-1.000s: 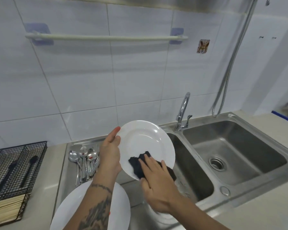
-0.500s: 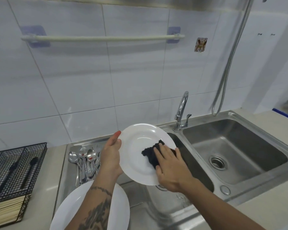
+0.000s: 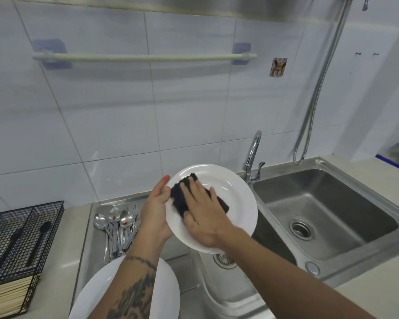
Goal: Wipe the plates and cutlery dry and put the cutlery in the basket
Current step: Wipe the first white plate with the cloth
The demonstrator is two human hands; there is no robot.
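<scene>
Beige counter (image 3: 378,293) carries steel sink unit (image 3: 327,166), wire basket (image 3: 21,245); drainboard holds cutlery (image 3: 120,231), plate (image 3: 92,295).

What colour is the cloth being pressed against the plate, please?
Black or very dark, seen in the head view: the cloth.

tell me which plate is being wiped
The raised plate, gripped by the left hand with the dark cloth on it; the other plate lies below.
</scene>
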